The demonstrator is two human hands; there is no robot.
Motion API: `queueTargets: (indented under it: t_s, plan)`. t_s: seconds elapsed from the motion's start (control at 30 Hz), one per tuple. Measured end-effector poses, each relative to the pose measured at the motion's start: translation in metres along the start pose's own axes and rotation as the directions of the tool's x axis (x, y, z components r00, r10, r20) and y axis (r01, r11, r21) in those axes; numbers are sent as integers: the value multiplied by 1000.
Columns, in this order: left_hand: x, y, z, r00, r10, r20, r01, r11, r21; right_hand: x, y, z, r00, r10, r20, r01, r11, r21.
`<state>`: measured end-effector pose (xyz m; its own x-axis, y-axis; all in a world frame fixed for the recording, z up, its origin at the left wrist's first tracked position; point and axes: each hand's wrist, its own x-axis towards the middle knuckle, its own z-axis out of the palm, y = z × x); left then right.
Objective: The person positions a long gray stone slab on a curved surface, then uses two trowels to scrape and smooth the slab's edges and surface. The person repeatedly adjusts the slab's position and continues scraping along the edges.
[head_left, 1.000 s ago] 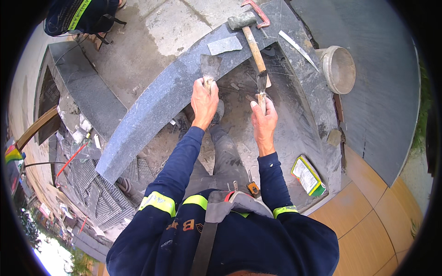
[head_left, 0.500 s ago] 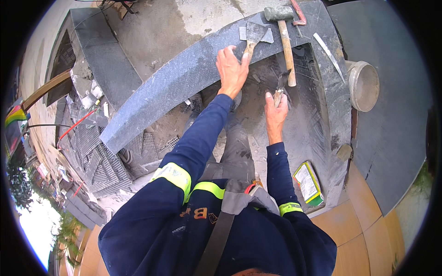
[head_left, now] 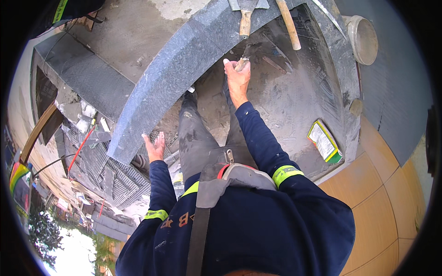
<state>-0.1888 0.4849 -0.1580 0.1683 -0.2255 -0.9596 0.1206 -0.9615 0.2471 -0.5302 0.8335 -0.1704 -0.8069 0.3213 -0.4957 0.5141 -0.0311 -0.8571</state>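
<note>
My left hand (head_left: 154, 148) is open, fingers spread, low beside the end of the curved grey granite curb (head_left: 168, 76), holding nothing. My right hand (head_left: 237, 80) grips a small trowel (head_left: 241, 63) by its pale worn handle; its narrow dark blade points up under the curb's inner edge. Above it, a wide putty knife (head_left: 245, 20) with a wooden handle lies on the curb. To its right is a wooden mallet handle (head_left: 288, 25), the head cut off by the frame's edge. A long pale strip (head_left: 327, 14) rests on the right stone arm.
A white bucket (head_left: 361, 41) sits at right. A green-and-yellow package (head_left: 323, 140) lies on the dusty ground. Stone slabs (head_left: 83, 69) and cut mesh-backed pieces (head_left: 106, 175) are at left, near a red rod (head_left: 80, 152). Part of another person (head_left: 64, 11) shows top left.
My left hand has put down the putty knife on the curb and moved down left, now open. My right hand has moved left, still holding the trowel. The view has shifted.
</note>
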Motion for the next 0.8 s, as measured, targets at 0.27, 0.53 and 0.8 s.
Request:
queueTargets:
  t_s: [0.27,0.53,0.8]
  plan:
    - [11,5,56,995,-13,94,4,995,104,-15,5,53,984,-1,-177,0,1000,-7]
    - [9,19,80,994,-102,-28,104,990,94,-15,-9,79,963,78,-256,-62,996,71]
    - [11,16,81,987,-119,-104,130,987,99,-9,-10,78,957,93,-274,-72,994,85]
